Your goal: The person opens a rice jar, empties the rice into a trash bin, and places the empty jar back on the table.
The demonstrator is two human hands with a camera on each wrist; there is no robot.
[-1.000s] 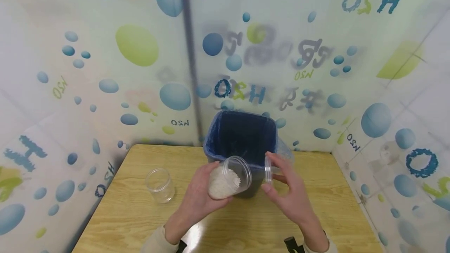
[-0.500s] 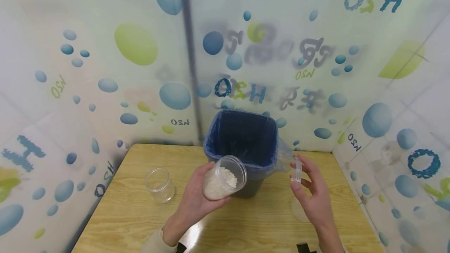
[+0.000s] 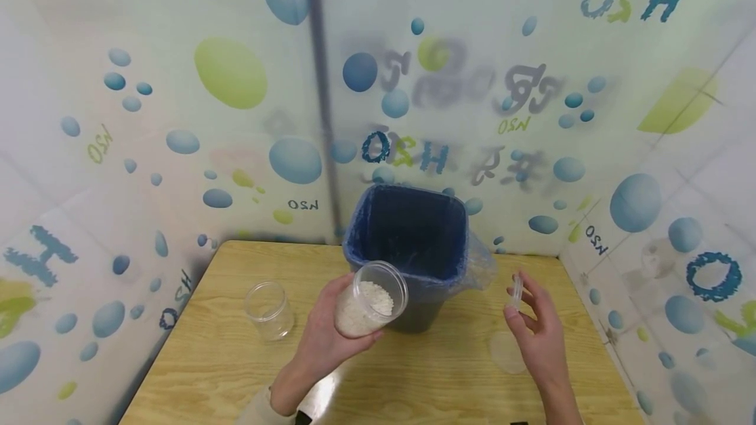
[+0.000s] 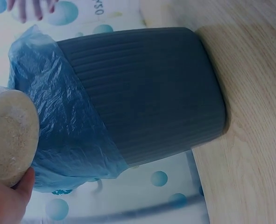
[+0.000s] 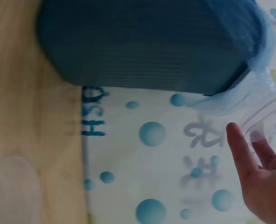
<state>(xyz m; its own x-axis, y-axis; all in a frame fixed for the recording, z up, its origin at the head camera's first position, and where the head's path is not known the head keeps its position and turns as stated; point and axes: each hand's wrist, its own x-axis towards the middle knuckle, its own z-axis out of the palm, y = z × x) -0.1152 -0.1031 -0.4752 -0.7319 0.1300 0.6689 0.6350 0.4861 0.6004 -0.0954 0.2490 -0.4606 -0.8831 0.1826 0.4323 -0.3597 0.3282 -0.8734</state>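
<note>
The left hand [image 3: 321, 340] grips a clear jar of white grains [image 3: 363, 307], tilted toward the right, its open mouth by the near rim of a lined bin [image 3: 413, 307]. From the left wrist, the jar's round base [image 4: 11, 135] shows beside the blue liner [image 4: 72, 121], with part of the left hand [image 4: 7, 198] below. Right of the bin, the right hand [image 3: 540, 340] pinches a clear round lid [image 3: 517, 290] held on edge. In the right wrist view the lid [image 5: 268, 116] lies against the fingers of the right hand [image 5: 264, 172].
An uncovered clear jar [image 3: 270, 312] stands on the wooden table [image 3: 201, 346] at the left. A flat translucent disc [image 3: 508, 351] lies on the table beside the right hand. Behind the table hangs a patterned curtain [image 3: 236, 143].
The right hand has moved right with the lid, away from the jar and bin. The left hand has drawn the grain jar slightly left, its mouth turned more toward the camera.
</note>
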